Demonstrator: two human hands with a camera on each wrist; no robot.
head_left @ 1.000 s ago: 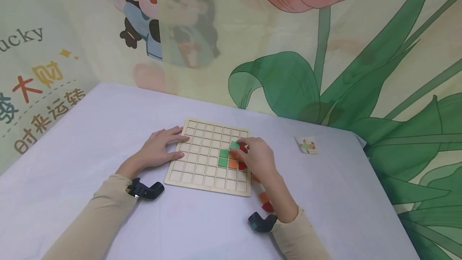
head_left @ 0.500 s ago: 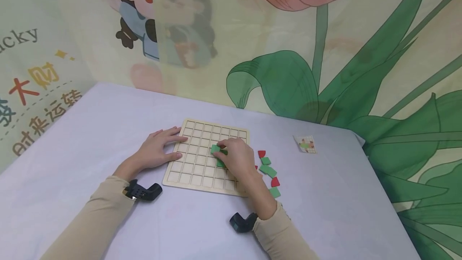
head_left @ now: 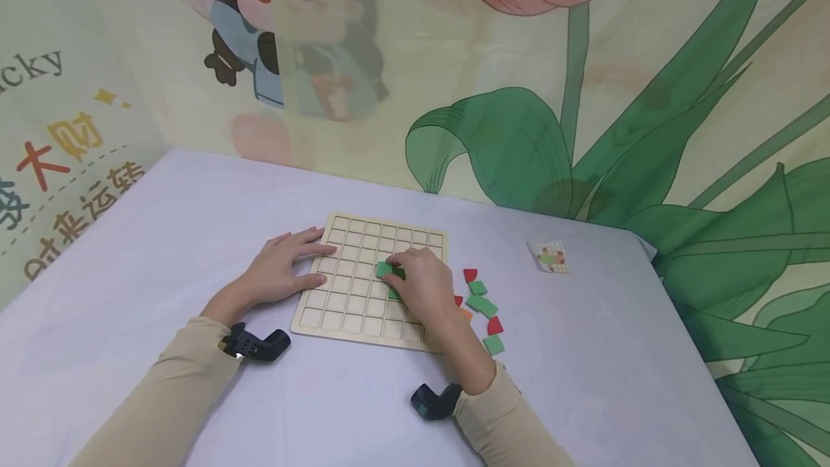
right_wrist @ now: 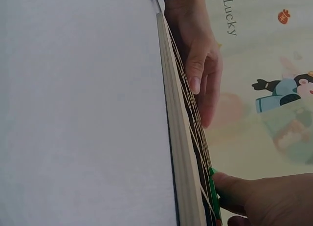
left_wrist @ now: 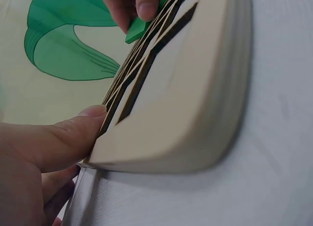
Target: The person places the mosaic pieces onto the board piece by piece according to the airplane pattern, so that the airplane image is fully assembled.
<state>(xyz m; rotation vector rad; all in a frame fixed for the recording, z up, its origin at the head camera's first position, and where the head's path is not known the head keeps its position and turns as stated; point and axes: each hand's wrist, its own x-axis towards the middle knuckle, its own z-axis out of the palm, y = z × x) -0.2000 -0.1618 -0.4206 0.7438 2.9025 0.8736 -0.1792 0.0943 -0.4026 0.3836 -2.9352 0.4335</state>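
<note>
A wooden grid board [head_left: 350, 306] lies flat in the head view. My left hand [head_left: 275, 270] rests at its left edge, thumb and fingers spread onto the rim. Over the board's middle, my right hand [head_left: 424, 285] pinches a green square tile [head_left: 383, 269] between thumb and fingers. Another green tile [head_left: 394, 294] shows just below in the grid; the right hand hides the cells beyond it. The left wrist view shows the pinched green tile [left_wrist: 137, 31] tilted at the board's surface. In the right wrist view the thumb touches green [right_wrist: 213, 179] at the board's edge.
Right of the board lie loose pieces: a red quarter-round piece [head_left: 470, 275], several green tiles [head_left: 494, 344] and an orange piece [head_left: 467, 316] partly behind the right wrist. Farther right is a small pattern card [head_left: 552, 258]. A printed cloth hangs behind the table [head_left: 363, 402].
My right hand has moved left from the board's right side to its middle, with a green tile at its fingertips. Loose pieces on the right have come into view. The left hand stays put.
</note>
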